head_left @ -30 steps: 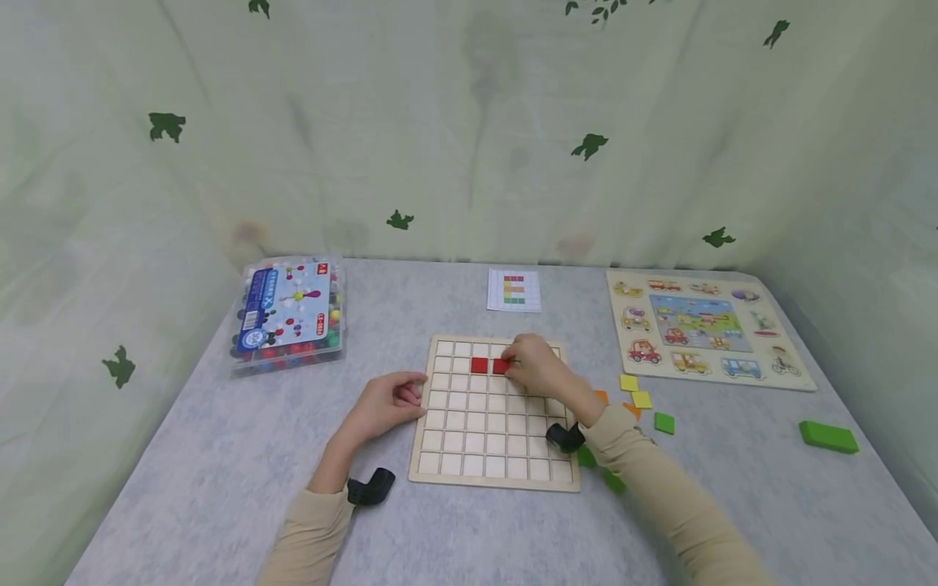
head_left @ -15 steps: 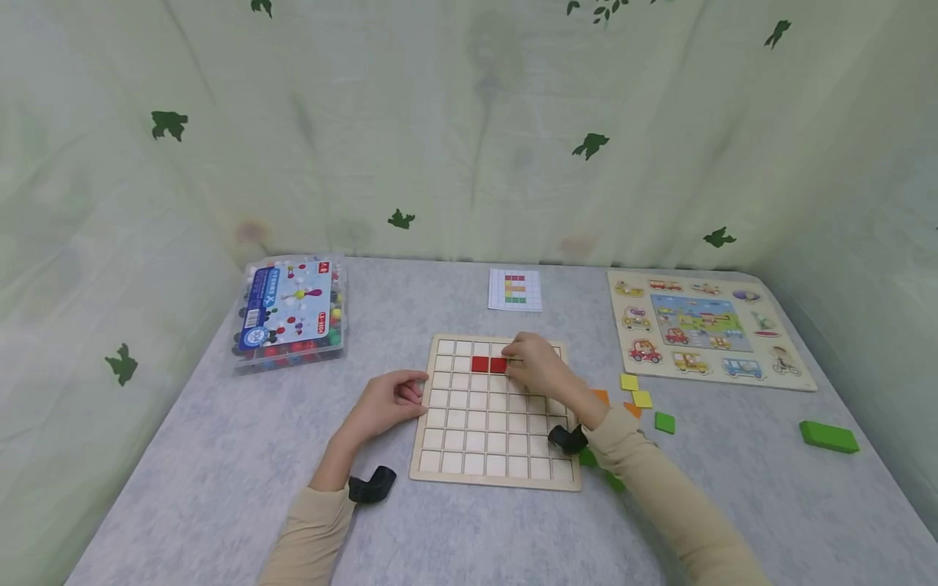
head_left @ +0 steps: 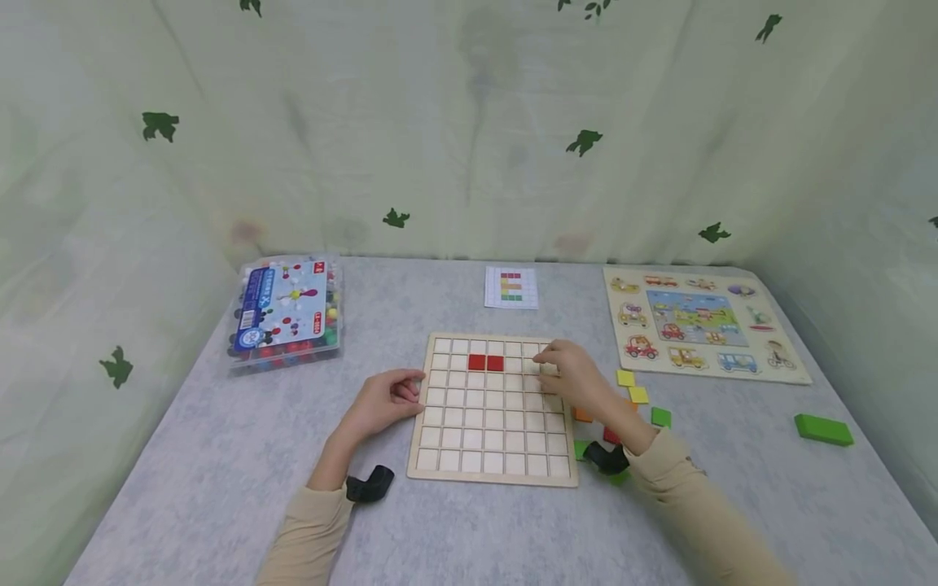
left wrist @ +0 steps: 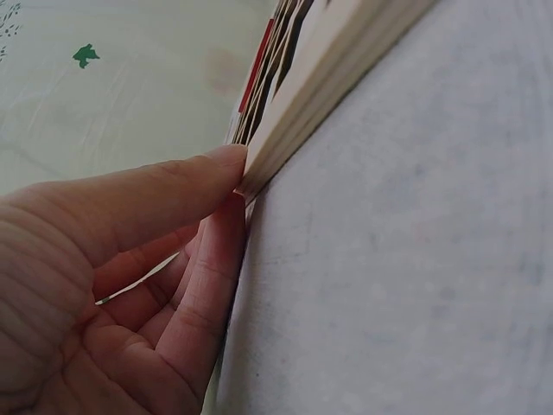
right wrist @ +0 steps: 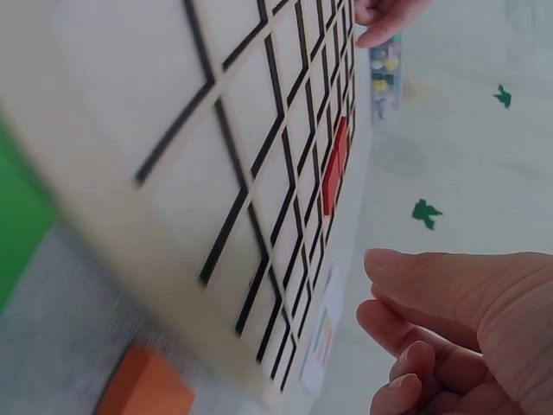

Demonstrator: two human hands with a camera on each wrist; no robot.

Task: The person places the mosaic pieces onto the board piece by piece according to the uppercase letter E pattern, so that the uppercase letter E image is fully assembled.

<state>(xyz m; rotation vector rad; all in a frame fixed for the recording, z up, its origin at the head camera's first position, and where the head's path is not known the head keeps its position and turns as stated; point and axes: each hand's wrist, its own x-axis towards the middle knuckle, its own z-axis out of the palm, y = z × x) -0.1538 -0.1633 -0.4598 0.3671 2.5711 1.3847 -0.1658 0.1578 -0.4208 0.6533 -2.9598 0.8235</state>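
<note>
A wooden grid board point(head_left: 484, 440) lies on the table in front of me. Two red square tiles point(head_left: 486, 363) sit side by side in its second row from the top; the right wrist view shows the red tiles point(right wrist: 335, 169) too. At the board's left edge, my left hand point(head_left: 383, 401) rests with thumb and index finger apart, the other fingers curled in. The left wrist view has the thumb point(left wrist: 186, 190) right at the board's side. My right hand point(head_left: 579, 378) hovers above the upper right cells, its thumb and index finger parted and nothing between them.
Right of the board lie loose yellow tiles point(head_left: 638, 395), green tiles point(head_left: 661, 417), orange tiles point(head_left: 583, 415) and a red tile point(head_left: 611, 435). A pattern card point(head_left: 510, 288), picture puzzle point(head_left: 696, 321), green block point(head_left: 824, 430) and clear box of coloured balls point(head_left: 286, 313) surround it.
The second red tile has slid left, snug beside the first. My right hand has let go of it and moved right. The left hand stays at the board's edge.
</note>
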